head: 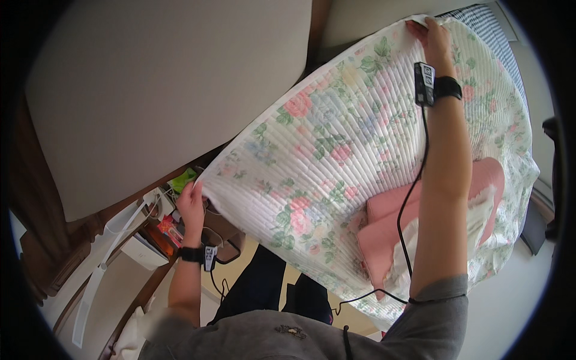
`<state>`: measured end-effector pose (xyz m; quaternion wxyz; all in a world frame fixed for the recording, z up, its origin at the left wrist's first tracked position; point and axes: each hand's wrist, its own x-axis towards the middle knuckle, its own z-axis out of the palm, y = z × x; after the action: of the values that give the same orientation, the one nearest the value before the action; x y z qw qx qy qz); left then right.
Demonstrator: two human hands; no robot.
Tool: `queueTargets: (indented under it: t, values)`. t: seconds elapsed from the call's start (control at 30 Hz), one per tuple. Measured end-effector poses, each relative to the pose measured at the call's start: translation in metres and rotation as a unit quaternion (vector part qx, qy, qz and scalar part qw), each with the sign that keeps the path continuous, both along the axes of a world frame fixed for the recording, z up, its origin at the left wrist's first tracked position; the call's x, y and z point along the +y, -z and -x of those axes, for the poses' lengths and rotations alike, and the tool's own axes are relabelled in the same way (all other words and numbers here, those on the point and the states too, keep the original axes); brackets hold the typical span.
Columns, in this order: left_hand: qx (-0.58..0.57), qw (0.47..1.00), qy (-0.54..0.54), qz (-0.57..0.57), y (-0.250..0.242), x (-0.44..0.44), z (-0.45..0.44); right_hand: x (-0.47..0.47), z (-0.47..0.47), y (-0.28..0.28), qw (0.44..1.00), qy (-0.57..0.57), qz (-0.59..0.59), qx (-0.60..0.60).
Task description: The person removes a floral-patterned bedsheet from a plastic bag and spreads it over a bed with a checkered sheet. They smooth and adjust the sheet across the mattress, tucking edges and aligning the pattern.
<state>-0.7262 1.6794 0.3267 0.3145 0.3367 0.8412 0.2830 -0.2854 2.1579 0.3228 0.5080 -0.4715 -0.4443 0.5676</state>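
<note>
A quilted bedspread (333, 135) with pink roses and green leaves is stretched between my hands. My left hand (191, 200) pinches its near left corner, beside the cluttered bedside shelf. Far up at the right, my right hand (432, 38) grips the upper part of its white edge. A folded pink cloth (387, 234) with a cream ruffled part lies on the bedspread, partly hidden by my right forearm. Both wrists wear black straps with small cabled devices.
A large pale padded panel (171, 90) fills the upper left. Below it, a shelf holds a green item (182, 179), cables and a white box (144, 252). A white lamp arm (94, 288) stands at the left. Black-and-white checked fabric (483, 33) shows at the upper right.
</note>
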Motion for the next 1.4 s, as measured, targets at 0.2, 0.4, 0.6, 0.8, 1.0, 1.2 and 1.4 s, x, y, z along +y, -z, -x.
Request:
queueTargets:
  t: [0.2, 0.4, 0.6, 0.8, 1.0, 1.2, 1.4]
  values:
    - [-0.043, 0.999, -0.012, 0.020, 0.068, 0.011, -0.003, -0.024, -0.003, 0.078, 0.978, 0.067, 0.198, -0.021]
    - [-0.058, 0.995, -0.051, 0.056, 0.104, 0.020, -0.004, -0.059, 0.019, 0.107, 0.944, -0.053, 0.211, -0.247]
    - [-0.164, 0.974, 0.024, 0.152, 0.066, 0.009, 0.008, -0.195, 0.074, 0.061, 0.783, -0.180, 0.128, -0.582]
    - [-0.247, 0.961, 0.100, 0.069, 0.034, 0.040, -0.024, -0.148, 0.115, 0.053, 0.814, -0.023, 0.236, -0.531]
    - [-0.054, 0.908, 0.411, 0.058, -0.022, 0.022, -0.072, -0.155, 0.174, 0.040, 0.751, 0.105, 0.207, -0.618]
    - [0.084, 0.939, 0.328, 0.064, -0.028, 0.020, -0.031, -0.146, 0.095, 0.017, 0.850, 0.025, 0.291, -0.440]
    - [0.006, 0.987, 0.132, 0.095, -0.009, 0.032, -0.028, -0.136, 0.062, 0.007, 0.983, -0.010, 0.181, -0.028]
